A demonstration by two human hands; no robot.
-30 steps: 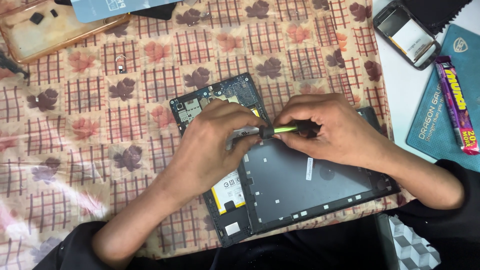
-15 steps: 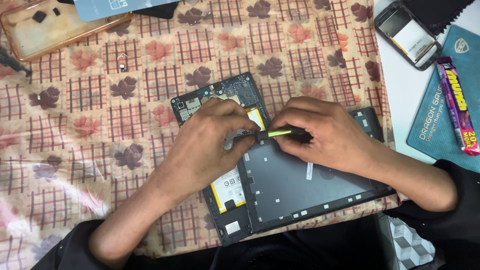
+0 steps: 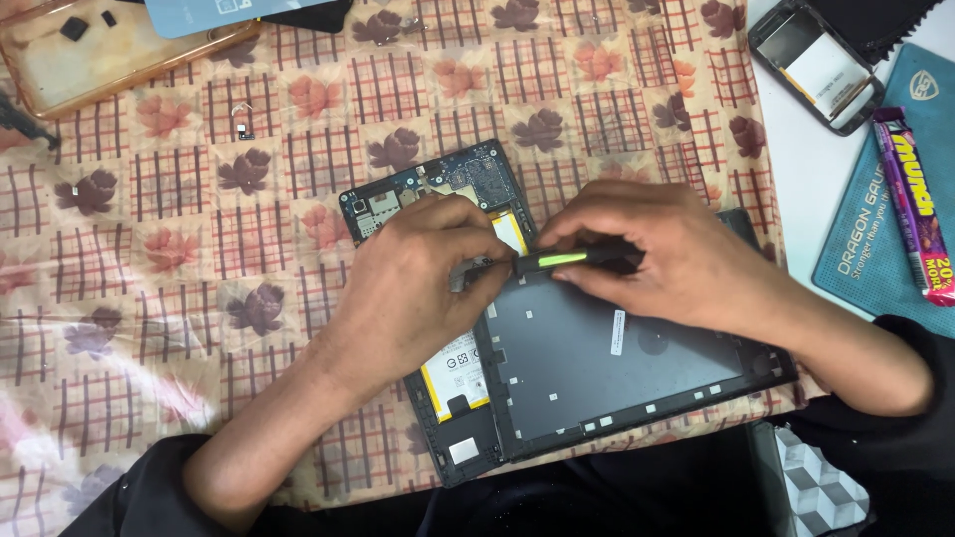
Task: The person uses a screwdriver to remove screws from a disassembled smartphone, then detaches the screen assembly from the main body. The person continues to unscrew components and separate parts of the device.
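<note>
An opened tablet (image 3: 557, 338) lies in the middle of the cloth, near the person, its back panel (image 3: 617, 348) lifted and slid to the right so the insides show on the left. Circuit board (image 3: 438, 189) sits at the far end, yellow-edged battery (image 3: 458, 373) runs along the left side under the left wrist.

Right hand (image 3: 657, 254) grips a small black tool w/ a green stripe (image 3: 567, 259), fingers curled closed round the handle, tip pointing left toward the seam between panel and battery. Left hand (image 3: 418, 288) rests on the tablet's left half, fingers bent and pinched together right at the tool tip; whether they hold some small part there, can't tell. The two hands nearly touch at the tool.

Under it all is a checked cloth w/ a leaf print (image 3: 199, 259). A tiny loose part (image 3: 241, 121) lies on the cloth, far left of the tablet. Far left corner: a clear brownish tray (image 3: 60, 85) w/ small dark bits in it. Far right, off the cloth on the white table: an opened phone shell (image 3: 816, 62), then a teal mat (image 3: 875, 239) w/ a purple candy bar (image 3: 913, 204) lying on it. Dark sleeves at the near edge.
</note>
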